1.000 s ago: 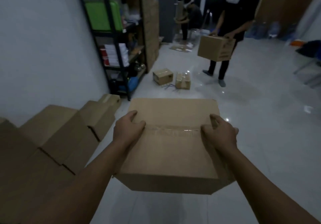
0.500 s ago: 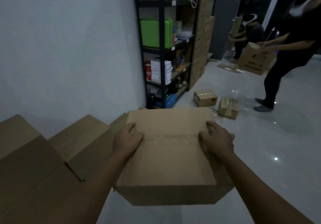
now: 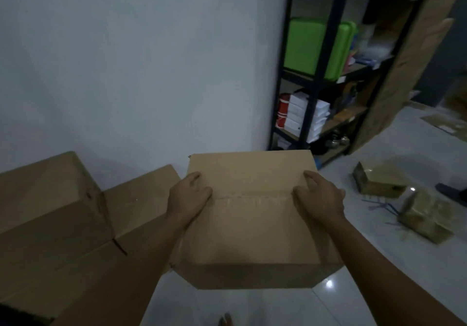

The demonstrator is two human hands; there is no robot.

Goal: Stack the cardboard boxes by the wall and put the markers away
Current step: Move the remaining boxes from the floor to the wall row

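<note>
A: What are the hands doing?
B: The left hand and the right hand each grip a top side edge of the carried cardboard box, fingers curled over its top on either side of the taped seam, holding it above the pale floor.
A: And beside it?
B: To the left, just beside it, cardboard boxes are stacked against the white wall, stepping down toward the held one.
A: Anything farther out?
B: A black shelving unit stands past the box, with a green case and white packets on it. On the floor to the right lie two small boxes, with thin blue sticks between them, too blurred to name.
</note>
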